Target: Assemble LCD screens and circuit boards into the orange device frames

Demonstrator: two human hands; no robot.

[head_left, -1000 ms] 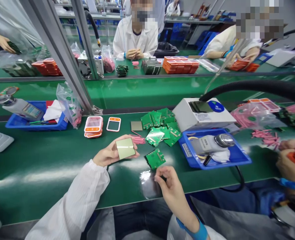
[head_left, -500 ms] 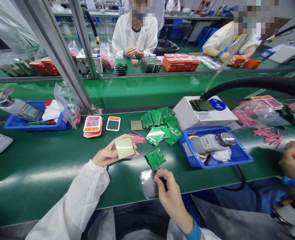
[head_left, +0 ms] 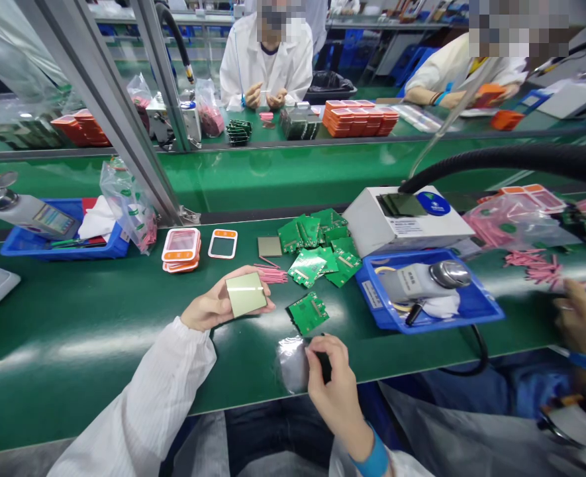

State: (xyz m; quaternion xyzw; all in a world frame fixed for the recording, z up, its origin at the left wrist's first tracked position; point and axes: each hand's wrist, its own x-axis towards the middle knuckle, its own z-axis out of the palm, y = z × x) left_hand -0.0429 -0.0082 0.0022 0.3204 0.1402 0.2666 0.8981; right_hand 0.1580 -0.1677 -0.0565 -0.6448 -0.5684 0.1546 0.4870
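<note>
My left hand (head_left: 218, 301) holds a square, pale yellowish LCD panel (head_left: 245, 293) by its edges, with a bright reflection across its face. Thumb and fingers of my right hand (head_left: 333, 384) are pinched together at the right edge of a clear plastic film (head_left: 293, 364) near the table's front edge. Just beyond that film lies a single green circuit board (head_left: 308, 313). Pink strips (head_left: 273, 273) lie behind my left hand, and another square panel (head_left: 269, 246) rests flat behind them. A pile of green circuit boards (head_left: 317, 248) stands right of that panel.
Orange-and-white frames (head_left: 181, 248) are stacked left, beside a single frame (head_left: 222, 244). A blue tray (head_left: 372, 301) with a bottle and a white box (head_left: 406, 225) stand right. Another blue tray (head_left: 64, 248) is far left. A co-worker's hand (head_left: 583, 318) is at the right edge.
The whole view has shifted slightly. My left hand keeps the panel in nearly the same place, and my right hand stays pinched at the film's edge. The neighbouring co-worker's hand has changed pose.
</note>
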